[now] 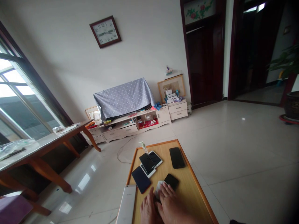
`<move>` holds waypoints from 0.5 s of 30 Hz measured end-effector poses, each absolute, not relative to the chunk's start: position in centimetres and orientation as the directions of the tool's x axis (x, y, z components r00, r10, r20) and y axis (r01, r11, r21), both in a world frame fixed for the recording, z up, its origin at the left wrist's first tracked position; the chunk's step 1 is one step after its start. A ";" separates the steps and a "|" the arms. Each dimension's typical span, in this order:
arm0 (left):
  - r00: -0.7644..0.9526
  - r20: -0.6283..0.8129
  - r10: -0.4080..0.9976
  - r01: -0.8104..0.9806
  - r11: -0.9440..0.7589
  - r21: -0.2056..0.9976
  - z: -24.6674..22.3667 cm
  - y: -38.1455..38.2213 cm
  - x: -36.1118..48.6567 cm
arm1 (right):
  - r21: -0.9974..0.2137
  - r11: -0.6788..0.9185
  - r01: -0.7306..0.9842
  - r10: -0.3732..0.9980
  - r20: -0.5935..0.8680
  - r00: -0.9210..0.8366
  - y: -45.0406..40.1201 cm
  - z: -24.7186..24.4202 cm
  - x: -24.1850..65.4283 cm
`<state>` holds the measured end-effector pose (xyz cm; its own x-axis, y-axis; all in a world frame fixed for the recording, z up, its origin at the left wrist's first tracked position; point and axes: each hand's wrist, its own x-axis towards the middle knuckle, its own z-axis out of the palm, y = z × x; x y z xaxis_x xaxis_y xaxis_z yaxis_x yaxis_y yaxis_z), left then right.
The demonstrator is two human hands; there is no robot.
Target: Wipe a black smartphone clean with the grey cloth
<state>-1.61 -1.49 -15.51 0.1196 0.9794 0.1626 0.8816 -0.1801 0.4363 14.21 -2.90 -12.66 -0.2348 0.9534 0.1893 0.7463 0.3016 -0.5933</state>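
On a wooden table [190,183], my right hand [170,203] presses a crumpled white cloth [160,186] with its fingers. The cloth lies against a dark phone [171,180], whose lower part is hidden. My left hand [148,209] rests close beside, its fingers bent; what lies under them is hidden. Left of the hands are a dark blue device [141,179] and a white device [127,203]. Farther up, a black phone [147,161] overlaps white-framed devices [155,158] near a pump bottle [143,147]. Another black phone [177,157] lies at the upper right.
A long side table [46,140] stands at the left by the window. Across the tiled floor, a low white cabinet [120,132] bears a cloth-covered object [123,98] and boxes [171,97]. At the far right is a potted plant [291,104]. A cable [119,152] crosses the floor.
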 end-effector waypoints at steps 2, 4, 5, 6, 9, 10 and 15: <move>0.111 0.171 0.979 0.896 -0.173 0.408 -15.7 -1.5 -1.5 | -0.602 0.321 0.731 0.947 0.205 -0.247 -3.2 -11.9 14.4; 0.115 0.202 0.973 0.906 -0.187 0.381 -15.8 -1.6 -1.4 | -0.597 0.287 0.749 0.957 0.212 -0.198 -3.0 -11.2 15.1; 0.124 0.217 0.968 0.908 -0.199 0.369 -15.9 -1.6 -1.3 | -0.591 0.262 0.763 0.964 0.203 -0.173 -2.8 -11.0 15.4; 0.133 0.224 0.965 0.909 -0.209 0.360 -15.9 -1.6 -1.3 | -0.583 0.244 0.775 0.969 0.186 -0.165 -2.7 -10.8 15.6; 0.127 0.194 0.973 0.917 -0.190 0.352 -16.2 -1.4 -1.5 | -0.572 0.260 0.778 0.965 0.119 -0.235 -2.9 -10.9 15.8; 0.126 0.173 0.977 0.918 -0.181 0.353 -16.2 -1.3 -1.7 | -0.576 0.283 0.767 0.956 0.105 -0.274 -3.2 -10.9 15.7; 0.145 0.135 0.980 0.903 -0.187 0.386 -15.9 -1.4 -1.8 | -0.584 0.350 0.732 0.930 0.125 -0.345 -3.8 -10.9 16.1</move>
<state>-1.84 -1.40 -15.87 0.1451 0.9801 0.1352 0.9032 -0.1870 0.3864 16.08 -3.79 -10.86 -0.3454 0.9301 0.1252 0.7320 0.3505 -0.5842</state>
